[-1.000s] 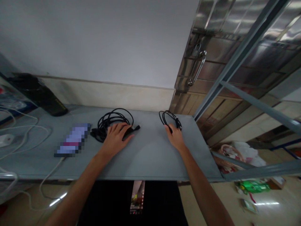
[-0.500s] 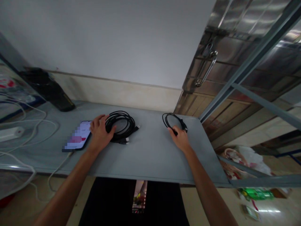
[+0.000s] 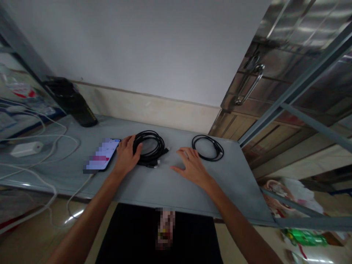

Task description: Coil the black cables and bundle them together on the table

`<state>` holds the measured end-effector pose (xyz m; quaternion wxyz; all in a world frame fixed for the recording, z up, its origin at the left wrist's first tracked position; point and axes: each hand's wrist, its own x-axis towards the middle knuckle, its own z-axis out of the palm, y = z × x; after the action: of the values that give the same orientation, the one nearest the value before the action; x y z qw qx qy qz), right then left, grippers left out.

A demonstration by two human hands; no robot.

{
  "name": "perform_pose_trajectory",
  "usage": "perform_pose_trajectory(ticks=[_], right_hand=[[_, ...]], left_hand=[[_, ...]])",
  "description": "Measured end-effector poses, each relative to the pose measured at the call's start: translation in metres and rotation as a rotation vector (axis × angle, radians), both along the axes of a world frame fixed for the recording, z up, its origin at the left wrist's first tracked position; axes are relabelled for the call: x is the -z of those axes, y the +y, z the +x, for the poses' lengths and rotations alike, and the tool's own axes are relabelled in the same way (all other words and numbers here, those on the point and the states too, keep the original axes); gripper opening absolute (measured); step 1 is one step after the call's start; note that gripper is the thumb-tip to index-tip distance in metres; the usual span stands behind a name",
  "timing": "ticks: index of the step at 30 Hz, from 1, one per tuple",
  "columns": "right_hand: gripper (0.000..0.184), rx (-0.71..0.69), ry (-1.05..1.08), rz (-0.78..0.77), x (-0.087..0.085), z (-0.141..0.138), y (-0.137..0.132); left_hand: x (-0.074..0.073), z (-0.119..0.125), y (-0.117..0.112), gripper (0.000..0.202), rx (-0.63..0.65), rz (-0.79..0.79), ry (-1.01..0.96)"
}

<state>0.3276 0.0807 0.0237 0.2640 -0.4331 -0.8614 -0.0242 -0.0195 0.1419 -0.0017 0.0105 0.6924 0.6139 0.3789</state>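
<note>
Several coiled black cables (image 3: pixel 161 145) lie on the grey tabletop, their plug ends pointing right. My left hand (image 3: pixel 128 154) is curled round the left side of this coil, thumb over the strands; the fingertips are partly hidden. To the right lies a single coiled black cable (image 3: pixel 206 159) in a loose loop. Between the two coils, my right hand (image 3: pixel 191 165) is open, thumb and fingers apart, with nothing in it. Its fingers are just left of the single loop.
A lit phone (image 3: pixel 103 157) lies left of my left hand, a white cord at its end. Further left are white cables and a white adapter (image 3: pixel 26 148). A black object (image 3: pixel 78 106) leans near the wall. Metal frame bars (image 3: pixel 277 110) border the table's right side.
My right hand has let go of the small cable loop and moved left, its fingers spreading. The loop now rests on the table. My left hand stays at the larger coil.
</note>
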Motion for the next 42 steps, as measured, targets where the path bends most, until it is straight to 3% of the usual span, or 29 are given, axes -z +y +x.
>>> perform_pose_trajectory(ticks=[3,5,8,11,13,20,25,36,42], right_hand=[[0.090,-0.239,-0.049,0.046,-0.006,-0.061,0.010],[0.098,-0.304,-0.077,0.072,-0.003,-0.089,0.022],[0.085,-0.302,-0.103,0.061,0.006,-0.106,0.039],[0.055,-0.280,-0.114,0.048,0.013,-0.103,0.043],[0.046,-0.272,-0.102,0.055,0.015,-0.099,0.041],[0.058,-0.178,0.001,-0.005,0.006,-0.098,0.037],[0.060,-0.126,-0.006,-0.018,0.007,-0.098,0.038],[0.051,-0.175,-0.032,-0.026,0.020,-0.101,0.043],[0.058,-0.212,-0.041,-0.050,0.023,-0.100,0.046]], left_hand=[[-0.004,-0.002,-0.002,0.056,-0.001,-0.034,0.005],[-0.006,-0.004,-0.004,0.054,-0.012,-0.056,0.013],[-0.008,-0.006,-0.005,0.056,-0.020,-0.048,0.002],[-0.010,-0.007,-0.008,0.056,-0.013,-0.001,-0.062],[-0.012,-0.007,-0.010,0.054,-0.014,0.034,-0.112],[-0.026,0.000,-0.022,0.046,0.072,0.148,-0.119],[-0.024,0.003,-0.021,0.050,0.175,0.048,-0.096],[-0.011,0.001,-0.009,0.051,0.089,0.048,-0.011],[-0.013,0.003,-0.013,0.054,0.092,0.084,-0.023]])
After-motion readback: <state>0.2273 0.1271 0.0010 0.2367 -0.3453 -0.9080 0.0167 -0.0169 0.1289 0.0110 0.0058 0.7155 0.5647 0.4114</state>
